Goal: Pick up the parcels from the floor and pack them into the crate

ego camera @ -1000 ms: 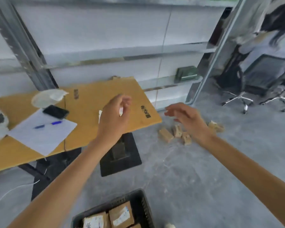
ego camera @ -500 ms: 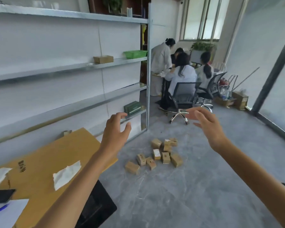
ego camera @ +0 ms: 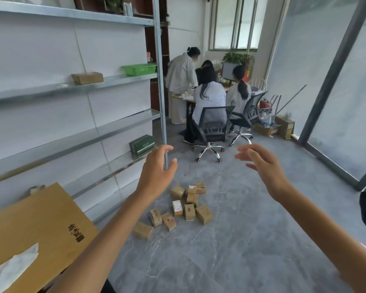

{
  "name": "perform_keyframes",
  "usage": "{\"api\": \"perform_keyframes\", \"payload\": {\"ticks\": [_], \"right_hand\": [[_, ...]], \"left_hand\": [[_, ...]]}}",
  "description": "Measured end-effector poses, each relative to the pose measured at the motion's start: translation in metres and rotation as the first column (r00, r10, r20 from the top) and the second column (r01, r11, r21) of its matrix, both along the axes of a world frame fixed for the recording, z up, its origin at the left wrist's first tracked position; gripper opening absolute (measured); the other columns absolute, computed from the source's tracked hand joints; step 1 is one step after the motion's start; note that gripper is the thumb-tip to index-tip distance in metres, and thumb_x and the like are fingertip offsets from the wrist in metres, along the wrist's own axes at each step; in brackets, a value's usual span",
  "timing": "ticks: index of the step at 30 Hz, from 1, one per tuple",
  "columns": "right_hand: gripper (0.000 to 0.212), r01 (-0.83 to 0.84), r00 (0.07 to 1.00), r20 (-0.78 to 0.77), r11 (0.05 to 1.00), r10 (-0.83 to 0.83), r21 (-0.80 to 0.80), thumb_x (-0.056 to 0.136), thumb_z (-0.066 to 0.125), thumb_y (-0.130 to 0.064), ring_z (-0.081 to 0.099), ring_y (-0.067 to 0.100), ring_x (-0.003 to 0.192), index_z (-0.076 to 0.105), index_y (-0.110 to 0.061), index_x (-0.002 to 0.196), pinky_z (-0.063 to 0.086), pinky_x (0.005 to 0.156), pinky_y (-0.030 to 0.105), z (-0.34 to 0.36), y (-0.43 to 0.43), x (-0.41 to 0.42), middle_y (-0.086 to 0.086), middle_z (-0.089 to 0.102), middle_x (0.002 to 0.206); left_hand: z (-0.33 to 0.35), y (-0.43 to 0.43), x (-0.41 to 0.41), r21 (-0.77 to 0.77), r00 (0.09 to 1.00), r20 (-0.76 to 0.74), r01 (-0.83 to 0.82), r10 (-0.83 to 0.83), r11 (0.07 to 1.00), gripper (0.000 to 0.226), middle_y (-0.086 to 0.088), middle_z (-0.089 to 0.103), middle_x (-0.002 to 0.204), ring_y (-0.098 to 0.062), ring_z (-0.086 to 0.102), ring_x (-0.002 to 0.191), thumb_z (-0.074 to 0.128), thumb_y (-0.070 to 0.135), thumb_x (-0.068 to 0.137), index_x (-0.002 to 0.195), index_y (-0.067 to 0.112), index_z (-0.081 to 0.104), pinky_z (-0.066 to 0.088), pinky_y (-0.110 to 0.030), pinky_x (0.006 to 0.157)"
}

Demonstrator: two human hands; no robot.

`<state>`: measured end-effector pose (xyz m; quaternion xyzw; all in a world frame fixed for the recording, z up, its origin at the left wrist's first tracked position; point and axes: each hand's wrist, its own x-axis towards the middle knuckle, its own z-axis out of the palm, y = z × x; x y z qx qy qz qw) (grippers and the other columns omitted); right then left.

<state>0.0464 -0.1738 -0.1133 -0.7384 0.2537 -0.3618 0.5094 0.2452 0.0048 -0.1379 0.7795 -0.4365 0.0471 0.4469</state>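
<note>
The step in hand looks like the reach for a pick-up, with nothing held yet. The parcels (ego camera: 185,208), about ten small brown cardboard boxes, lie in a loose cluster on the grey floor (ego camera: 251,240).

The left hand (ego camera: 156,172) hangs in the air up and to the left of the cluster, well apart from it. Its grip is wide and empty, the thumb spread from loosely bent fingers. The right hand (ego camera: 264,168) is raised to the right of the cluster, also well clear, its grip wide with fingers fanned and holding nothing.

Left of the cluster stands a wooden worktop (ego camera: 36,218) with a crumpled white tissue (ego camera: 11,269) on it. Beyond the cluster rises a metal shelving upright (ego camera: 161,81), and farther beyond are office chairs (ego camera: 211,125) with people seated. The crate does not show in this view, so I cannot tell where it sits or how full it is.

The next move probably calls for bending down and forward until both hands reach floor level. The box at the cluster's front-left corner (ego camera: 143,230) lies a little apart from the rest and seems the easiest take for the left hand. The larger box on the cluster's right edge (ego camera: 203,214) suits the right hand. The middle boxes sit close together, so working in from the edges should leave the fingers room
</note>
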Motion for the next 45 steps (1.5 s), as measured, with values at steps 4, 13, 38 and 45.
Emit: {"api": "perform_keyframes", "payload": {"ticks": [4,13,38,45], "right_hand": [[0.028,0.007,1.000,-0.026,1.000,-0.007,0.003,0.100,0.038,-0.013,0.063,0.019,0.099,0.065,-0.022,0.095,0.045,0.092,0.040,-0.003,-0.062,0.000,0.001,0.071,0.093],[0.026,0.022,0.999,-0.037,0.998,-0.020,0.060,0.098,0.040,-0.011,0.063,0.018,0.097,0.064,-0.020,0.094,0.045,0.085,0.029,-0.023,-0.119,0.051,0.005,0.071,0.093],[0.021,0.043,0.935,-0.355,0.984,0.021,0.173,0.098,0.042,-0.011,0.061,0.013,0.086,0.062,-0.015,0.102,0.044,0.068,0.022,-0.127,-0.266,0.308,0.007,0.069,0.097],[0.020,0.063,0.907,-0.418,0.972,0.039,0.228,0.099,0.042,-0.012,0.060,0.014,0.086,0.062,-0.013,0.103,0.042,0.067,0.022,-0.166,-0.369,0.361,0.007,0.068,0.095]], "left_hand": [[-0.003,-0.070,0.001,-0.004,0.999,-0.037,0.023,-0.023,1.000,0.032,0.005,0.050,0.128,-0.009,0.044,0.121,0.051,0.026,0.093,0.124,0.022,0.048,0.032,-0.021,0.096],[-0.008,-0.152,0.017,-0.010,0.998,-0.036,0.055,-0.056,0.998,0.032,0.005,0.051,0.127,-0.007,0.045,0.121,0.051,0.024,0.093,0.125,0.020,0.049,0.038,-0.029,0.103],[-0.105,-0.308,0.284,0.179,0.958,-0.275,0.130,-0.078,0.975,0.024,0.003,0.058,0.113,-0.011,0.053,0.107,0.050,0.020,0.092,0.116,0.021,0.053,0.044,-0.029,0.092],[-0.146,-0.407,0.324,0.174,0.927,-0.370,0.132,-0.059,0.976,0.023,0.005,0.060,0.108,-0.007,0.054,0.102,0.047,0.013,0.093,0.113,0.017,0.057,0.038,-0.019,0.087]]}}
